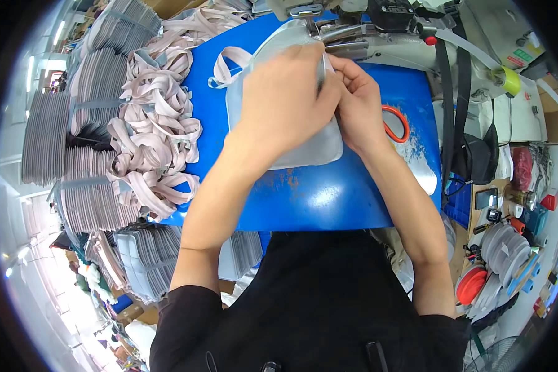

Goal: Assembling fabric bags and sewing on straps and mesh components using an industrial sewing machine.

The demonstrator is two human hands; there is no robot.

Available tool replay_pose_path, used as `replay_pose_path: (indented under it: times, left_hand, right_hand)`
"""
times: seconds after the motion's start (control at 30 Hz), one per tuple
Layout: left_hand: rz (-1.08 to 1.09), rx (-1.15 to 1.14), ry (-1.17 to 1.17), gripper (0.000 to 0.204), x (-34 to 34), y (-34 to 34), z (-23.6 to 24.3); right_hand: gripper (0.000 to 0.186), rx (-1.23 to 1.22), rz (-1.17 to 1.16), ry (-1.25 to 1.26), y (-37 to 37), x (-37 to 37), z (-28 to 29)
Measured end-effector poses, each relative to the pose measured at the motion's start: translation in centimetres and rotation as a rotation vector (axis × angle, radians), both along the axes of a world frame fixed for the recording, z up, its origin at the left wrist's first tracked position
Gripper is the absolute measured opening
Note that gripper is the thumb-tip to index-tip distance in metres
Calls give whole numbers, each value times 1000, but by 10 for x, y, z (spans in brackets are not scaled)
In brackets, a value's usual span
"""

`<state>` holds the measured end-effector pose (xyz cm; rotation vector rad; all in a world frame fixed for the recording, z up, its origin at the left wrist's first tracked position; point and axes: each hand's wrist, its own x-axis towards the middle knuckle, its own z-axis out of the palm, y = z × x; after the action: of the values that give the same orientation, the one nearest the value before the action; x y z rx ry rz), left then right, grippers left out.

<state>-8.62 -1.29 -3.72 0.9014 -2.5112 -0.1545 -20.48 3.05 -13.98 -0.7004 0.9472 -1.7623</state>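
Note:
A light grey, round-cornered fabric piece (319, 149) lies on the blue work table under my hands. A pale pink strap (224, 65) loops out beyond its upper left edge. My left hand (285, 99) lies across the upper part of the piece, smeared by motion, its fingertips hidden. Up against it, at the fabric's right edge, my right hand (359, 102) has its fingers curled in and pinched on the edge. Just beyond both hands is the needle area of a sewing machine (310, 22). Red-handled scissors (398, 124) rest right of my right hand, partly covered by the wrist.
The blue table (304, 198) curves in front of me. Tangled pink straps (158, 124) are heaped along its left side, next to tied stacks of grey fabric pieces (96, 87). Black belts (456, 99) hang at the right, near a shelf with thread spools (502, 248).

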Motion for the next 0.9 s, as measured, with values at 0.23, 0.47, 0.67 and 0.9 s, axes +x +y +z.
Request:
replay_pose_path:
  times: [0.23,0.47,0.67,0.9]
  left_hand:
    - [-86,145,282,44,98,42,-35]
    - [118,185,383,35,167,-1,-40]
    - [73,170,510,33,119,-73,-64]
    - [37,273,463,47,26,-132,-80]
  right_hand:
    - [33,122,81,803,66,-23,23]
    - [45,-143,-1042,1248,119,-310,180]
    - [54,829,-633,867,48,-544,291]
    - [43,101,-775,846,85,-540,231]
